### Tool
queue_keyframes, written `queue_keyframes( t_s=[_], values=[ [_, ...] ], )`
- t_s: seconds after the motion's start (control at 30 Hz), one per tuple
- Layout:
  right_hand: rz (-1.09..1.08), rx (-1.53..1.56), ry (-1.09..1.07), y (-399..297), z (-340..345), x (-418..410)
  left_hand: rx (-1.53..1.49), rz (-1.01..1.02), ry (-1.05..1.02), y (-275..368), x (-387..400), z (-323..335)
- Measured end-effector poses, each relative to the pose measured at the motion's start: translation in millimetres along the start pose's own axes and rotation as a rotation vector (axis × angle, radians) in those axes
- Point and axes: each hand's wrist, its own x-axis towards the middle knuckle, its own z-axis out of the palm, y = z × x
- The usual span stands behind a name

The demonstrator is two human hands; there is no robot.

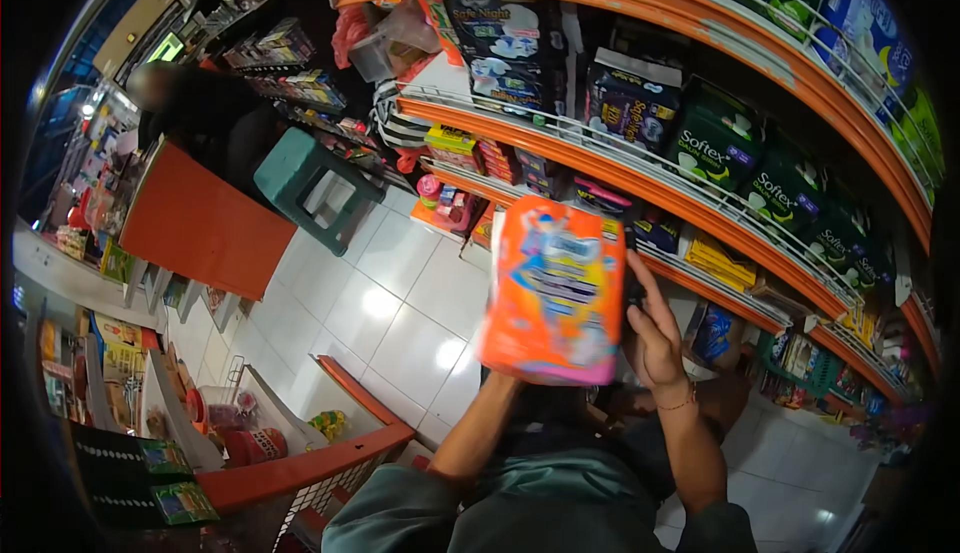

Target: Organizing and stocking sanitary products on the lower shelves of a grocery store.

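Note:
An orange plastic package of sanitary pads (555, 290) is held up in front of my body. My left hand (504, 379) is mostly hidden behind and under its lower left side; only the wrist area shows, so its grip cannot be made out. At the package's right edge is my right hand (654, 328), fingers pointing up, beside or on something dark whose kind is unclear. Beyond the package, shelves hold dark green Softex packs (712, 144) and dark pad packs (630, 102).
Orange-edged shelves with a wire rail (600, 136) curve along the right. A green plastic stool (322, 185) stands on the white tiled floor (405, 275). Behind an orange-red counter (202, 223) is a person in dark clothes (210, 110). A low rack (300, 474) lies at lower left.

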Motion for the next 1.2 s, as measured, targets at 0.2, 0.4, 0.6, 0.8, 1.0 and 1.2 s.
queue_keyframes(
  t_s=[0.2, 0.4, 0.6, 0.8, 1.0, 1.2],
  values=[
    [0.005, 0.112, 0.196, 10, -27, 10, 0.61, -0.129, 0.335, 24, 15, 100],
    [0.008, -0.033, 0.14, 17, -34, 5, 0.45, -0.196, 0.33, 34, 3, 94],
    [-0.107, -0.388, 0.132, 21, -26, -9, 0.523, -0.266, 0.38, 24, -2, 98],
    [-0.08, -0.646, -0.15, 3, -4, -31, 0.323, -0.105, 0.497, 29, 1, 54],
    [-0.08, -0.445, 0.065, -7, -13, -8, 0.548, -0.322, 0.32, 36, -16, 87],
    [-0.161, -0.715, -0.171, -3, 1, -21, 0.057, -0.019, 0.46, 30, 0, 80]
  ],
)
